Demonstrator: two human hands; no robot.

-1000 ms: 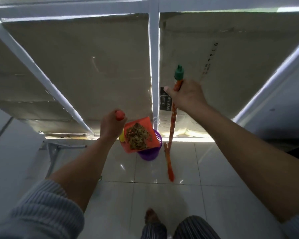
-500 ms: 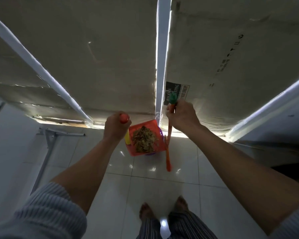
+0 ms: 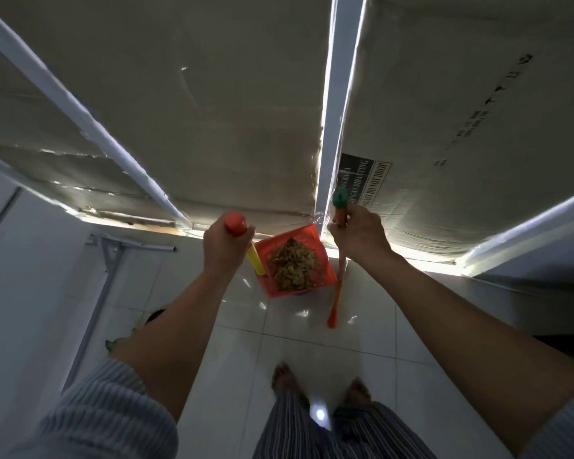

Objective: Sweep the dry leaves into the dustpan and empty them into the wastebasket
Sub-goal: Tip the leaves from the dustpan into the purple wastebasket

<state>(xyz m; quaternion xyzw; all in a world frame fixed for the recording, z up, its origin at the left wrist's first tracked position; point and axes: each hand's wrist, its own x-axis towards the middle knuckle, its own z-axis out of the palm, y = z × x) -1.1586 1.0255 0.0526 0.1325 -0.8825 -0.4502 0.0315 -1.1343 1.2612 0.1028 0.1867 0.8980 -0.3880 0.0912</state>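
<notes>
Over the wastebasket (image 3: 300, 293), barely visible at the dustpan's six o'clock, the left hand (image 3: 224, 248) grips the leaf-filled dustpan (image 3: 294, 261), the right hand (image 3: 357, 235) grips the broom (image 3: 338, 276); emptying seemingly comes next: tip it.

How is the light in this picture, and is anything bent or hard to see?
Head view: strong backlight glows under the cardboard, which stays dim; bright glare spots lie on the floor tiles; the wide lens bends the white frame bars; leaves in the dustpan remain fairly sharp.
</notes>
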